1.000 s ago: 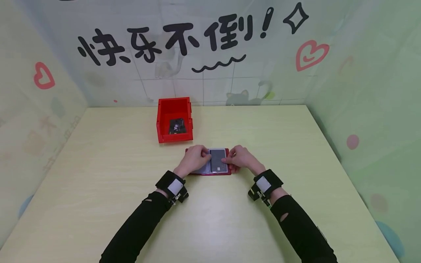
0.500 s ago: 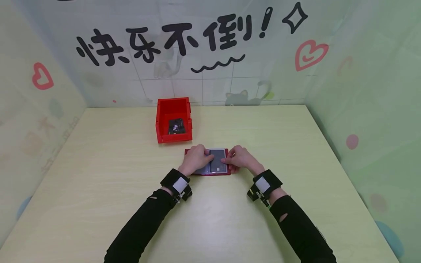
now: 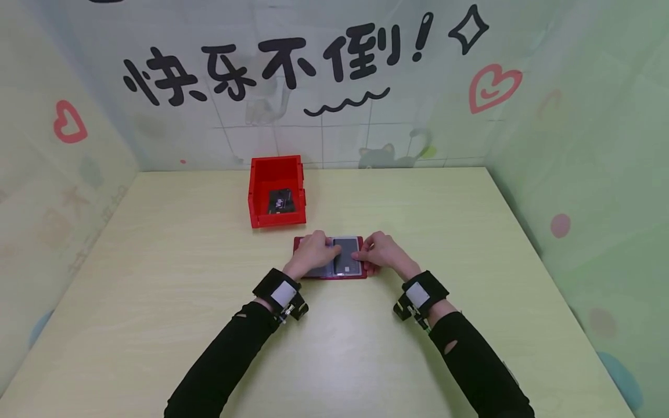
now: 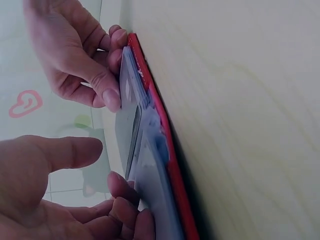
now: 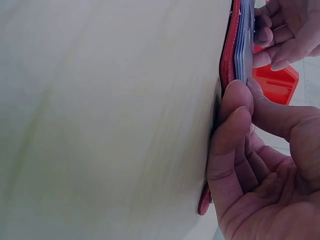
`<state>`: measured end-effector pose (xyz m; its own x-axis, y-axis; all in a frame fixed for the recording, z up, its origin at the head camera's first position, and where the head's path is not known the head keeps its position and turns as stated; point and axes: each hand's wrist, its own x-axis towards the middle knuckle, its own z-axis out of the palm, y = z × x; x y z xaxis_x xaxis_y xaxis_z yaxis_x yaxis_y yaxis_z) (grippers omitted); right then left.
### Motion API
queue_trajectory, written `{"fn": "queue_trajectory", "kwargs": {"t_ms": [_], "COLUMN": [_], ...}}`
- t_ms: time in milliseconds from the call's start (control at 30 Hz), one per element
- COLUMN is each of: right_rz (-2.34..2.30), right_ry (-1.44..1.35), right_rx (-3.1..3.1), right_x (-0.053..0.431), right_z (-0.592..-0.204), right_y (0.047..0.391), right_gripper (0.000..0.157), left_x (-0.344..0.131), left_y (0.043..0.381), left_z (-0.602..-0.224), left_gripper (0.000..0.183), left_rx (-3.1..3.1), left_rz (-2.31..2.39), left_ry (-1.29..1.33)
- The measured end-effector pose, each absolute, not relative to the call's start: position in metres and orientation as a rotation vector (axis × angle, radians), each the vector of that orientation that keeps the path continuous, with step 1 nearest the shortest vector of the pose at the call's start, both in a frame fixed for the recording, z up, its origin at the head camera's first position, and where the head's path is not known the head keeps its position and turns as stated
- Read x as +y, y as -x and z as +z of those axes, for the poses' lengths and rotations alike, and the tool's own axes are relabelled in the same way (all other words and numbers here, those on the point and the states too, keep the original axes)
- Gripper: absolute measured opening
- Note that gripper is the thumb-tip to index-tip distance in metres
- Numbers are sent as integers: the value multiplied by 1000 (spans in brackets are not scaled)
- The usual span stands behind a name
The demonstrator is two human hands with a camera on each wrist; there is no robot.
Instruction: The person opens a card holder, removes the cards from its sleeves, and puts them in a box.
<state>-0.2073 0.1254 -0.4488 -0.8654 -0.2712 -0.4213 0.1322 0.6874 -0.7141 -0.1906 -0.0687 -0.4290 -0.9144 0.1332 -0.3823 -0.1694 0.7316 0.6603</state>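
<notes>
A red card holder (image 3: 345, 277) lies open on the table, with a stack of clear plastic sleeves (image 5: 242, 55) inside its cover. On its right-hand page sits a dark grey card (image 3: 345, 251), apparently within a clear sleeve. My right hand (image 3: 385, 253) pinches the right edge of the holder's sleeves between thumb and fingers. Over the left-hand page is my left hand (image 3: 311, 254); its fingertips (image 4: 125, 210) touch the sleeves near the middle fold. The left thumb (image 4: 80, 151) is extended, apart from the fingers. The left hand hides part of the left-hand page.
Behind the holder stands a red bin (image 3: 277, 218) containing dark cards (image 3: 281, 201) marked "Vip". The pale wooden table (image 3: 183, 244) meets printed wall panels (image 3: 324, 142) at the back and both sides.
My left hand has shifted slightly right, and its thumb now reaches farther over the grey card's edge in the head view. The right hand keeps its place at the right edge.
</notes>
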Motion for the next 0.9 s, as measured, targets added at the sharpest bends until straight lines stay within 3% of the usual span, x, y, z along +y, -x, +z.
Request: {"fn": "queue_trajectory", "kwargs": {"t_ms": [200,567,900], "right_rz": [-1058,-1055,-1039], "right_ry": [130,134,142], "right_rx": [2414,2426,2436], "right_x": [124,123,123], "right_z": [-449,-448,-448], "right_y": [206,205,205], "right_gripper": [26,26,27], "left_x": [-73,-86,-93], "left_y": [193,192,190], "left_z": [-429,-424,-422], "left_gripper": [44,34,38], "left_rx": [2497,2344,2231], "left_rz": [1056,1215,1295], "left_ry": [7,-3,0]}}
